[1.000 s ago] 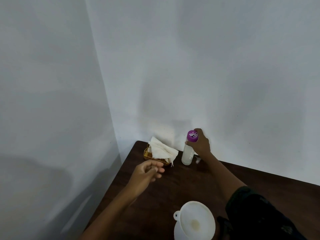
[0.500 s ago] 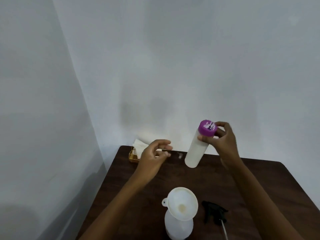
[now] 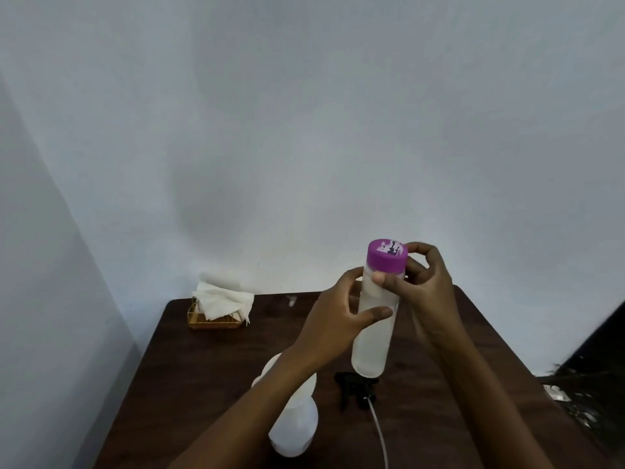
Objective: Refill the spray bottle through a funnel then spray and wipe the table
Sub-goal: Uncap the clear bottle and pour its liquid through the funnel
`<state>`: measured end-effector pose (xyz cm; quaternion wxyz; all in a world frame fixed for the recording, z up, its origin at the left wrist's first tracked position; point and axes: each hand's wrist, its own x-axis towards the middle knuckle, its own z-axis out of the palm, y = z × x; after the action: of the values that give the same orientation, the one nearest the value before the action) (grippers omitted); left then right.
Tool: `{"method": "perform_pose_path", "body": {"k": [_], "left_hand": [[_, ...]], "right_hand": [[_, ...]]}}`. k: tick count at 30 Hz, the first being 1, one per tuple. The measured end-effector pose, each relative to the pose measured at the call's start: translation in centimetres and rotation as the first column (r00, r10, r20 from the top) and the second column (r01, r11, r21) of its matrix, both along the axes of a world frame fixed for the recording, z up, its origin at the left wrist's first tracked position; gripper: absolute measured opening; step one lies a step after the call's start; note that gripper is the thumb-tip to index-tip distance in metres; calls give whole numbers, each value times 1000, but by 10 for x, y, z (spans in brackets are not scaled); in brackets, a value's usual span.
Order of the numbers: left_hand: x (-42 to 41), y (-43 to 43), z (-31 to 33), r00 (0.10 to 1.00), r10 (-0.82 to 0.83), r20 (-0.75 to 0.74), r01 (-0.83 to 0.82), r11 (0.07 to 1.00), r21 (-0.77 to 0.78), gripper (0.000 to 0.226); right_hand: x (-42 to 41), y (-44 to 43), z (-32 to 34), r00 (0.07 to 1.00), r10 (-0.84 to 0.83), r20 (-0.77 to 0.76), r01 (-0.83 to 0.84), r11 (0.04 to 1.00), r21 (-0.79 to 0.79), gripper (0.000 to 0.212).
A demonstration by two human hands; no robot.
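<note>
I hold a tall translucent refill bottle (image 3: 373, 336) with a purple cap (image 3: 387, 254) upright in the air above the dark wooden table (image 3: 209, 360). My left hand (image 3: 338, 319) grips the bottle's body. My right hand (image 3: 422, 282) curls round its neck just under the cap. Below, the white spray bottle (image 3: 294, 428) stands on the table with a white funnel (image 3: 270, 363) in its mouth, mostly hidden by my left forearm. The black spray head (image 3: 355, 387) with its white dip tube (image 3: 378, 431) lies on the table beside it.
A gold wire holder (image 3: 209, 321) with white paper napkins (image 3: 223, 299) sits at the table's far left corner against the white wall. A small pale object (image 3: 291, 299) lies at the far edge. Dark clutter (image 3: 585, 397) is at the right of the table.
My right hand has brought the purple-capped bottle from the far edge toward me and upright. My left hand has closed on its body. The view has tilted and shifted right.
</note>
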<state>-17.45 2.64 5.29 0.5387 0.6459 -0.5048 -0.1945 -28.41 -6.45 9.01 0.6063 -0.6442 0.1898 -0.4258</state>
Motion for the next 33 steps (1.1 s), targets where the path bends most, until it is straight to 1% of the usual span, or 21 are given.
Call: {"method": "perform_pose_path", "body": {"k": [2,4,5,6,8,10,11,12,13,14,15,17,19,22,24,26,28,31,33], "left_hand": [[-8,5,-6,999,45,23,-45,999,-6,66],[-15,12,-10,994,101,41,-99,994,-34,68],[-18,14,-10,991,123,60,-120,991,-53,67],[-21,17,-11,986,142,83,-137,988,-65,66],[-27,23,-10,983,152,104,-146,987,-58,66],[-28,27,-9,987,100,125,-97,995,-31,62],[-26,31,-7,982,65,179,-68,998,14,63],[-21,36,-4,969,23,244,-41,997,71,68],[-14,41,0,960,-20,278,-15,992,123,73],[-7,47,6,964,-56,259,16,988,151,77],[-1,52,16,979,-91,183,64,986,151,79],[5,55,36,983,-183,-26,184,980,71,77],[6,49,52,954,-252,-161,255,967,-4,69],[2,36,62,905,-338,-257,331,941,-72,56],[-3,28,62,884,-370,-287,356,929,-101,41],[-8,21,59,903,-325,-281,304,945,-118,26],[-14,15,55,955,-197,-223,170,976,-137,20],[-19,10,47,986,-46,-157,11,977,-214,25],[-21,9,45,986,-28,-163,-8,977,-213,33]], "right_hand": [[-8,2,-9,998,56,-25,-56,998,9,75],[-14,5,-21,989,118,-89,-118,993,7,89],[-16,9,-28,980,152,-129,-152,988,6,89],[-17,13,-34,970,185,-159,-185,983,15,83],[-16,22,-44,960,226,-165,-220,974,53,65],[-16,25,-49,966,206,-153,-201,978,52,58],[-17,25,-50,969,201,-147,-197,980,39,56],[-18,24,-50,968,206,-141,-205,978,26,55],[-20,24,-50,965,224,-137,-224,974,15,54],[-20,24,-50,960,245,-137,-247,969,3,54],[-20,24,-49,955,262,-139,-266,964,-10,54],[-19,25,-48,946,300,-126,-303,953,-7,55],[-18,25,-45,924,367,-107,-367,930,11,49],[-16,26,-38,872,475,-121,-475,879,26,41],[-14,27,-34,848,513,-131,-513,857,35,39],[-11,30,-33,859,493,-135,-493,869,37,37],[-9,33,-33,905,394,-159,-401,916,-10,40],[-4,37,-36,975,130,-177,-154,980,-127,44],[0,37,-37,989,39,-142,-63,983,-170,47]]}}
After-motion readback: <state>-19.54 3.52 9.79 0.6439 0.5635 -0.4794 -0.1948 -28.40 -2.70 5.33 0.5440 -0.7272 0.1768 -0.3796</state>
